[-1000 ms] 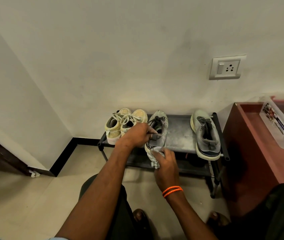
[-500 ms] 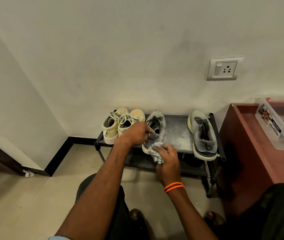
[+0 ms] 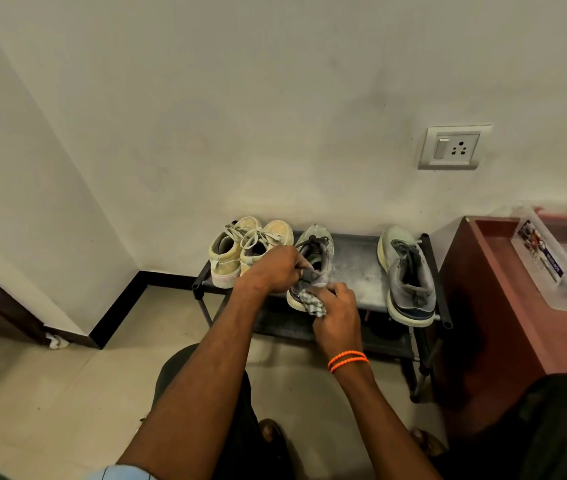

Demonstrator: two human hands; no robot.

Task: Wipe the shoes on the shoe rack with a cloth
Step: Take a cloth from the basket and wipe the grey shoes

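Right now the left hand [image 3: 277,270] pinches the heel tab and collar of the grey shoe [image 3: 313,258], which sits on the top shelf of the rack [image 3: 354,282] between the yellow pair [image 3: 240,249] and the second grey shoe [image 3: 408,275]. The right hand [image 3: 339,303] has its fingers curled round a bunched checked cloth [image 3: 313,304] and presses it against the heel end of that shoe, at the rack's front edge.

The shoe looks like a light running trainer: soft mesh upper, thick foam sole. It should lift or tilt with little effort, but the upper will likely give under rubbing, so a hold at the collar or heel tab, where the material is stiffer, seems the sensible place to steady it. The sole rim is probably the firmest part and would take harder pressure from the cloth. Laces are loose and could snag.

The cloth is limp and small; wadded as it is, it gives a firm pad, though it would need refolding to reach a clean face. The shelf surface shows pale dust, so a shoe slid across it may pick dirt up again. The yellow pair looks stiffer, canvas-like, and stands touching side by side near the left end; the other grey shoe lies well apart on the right.
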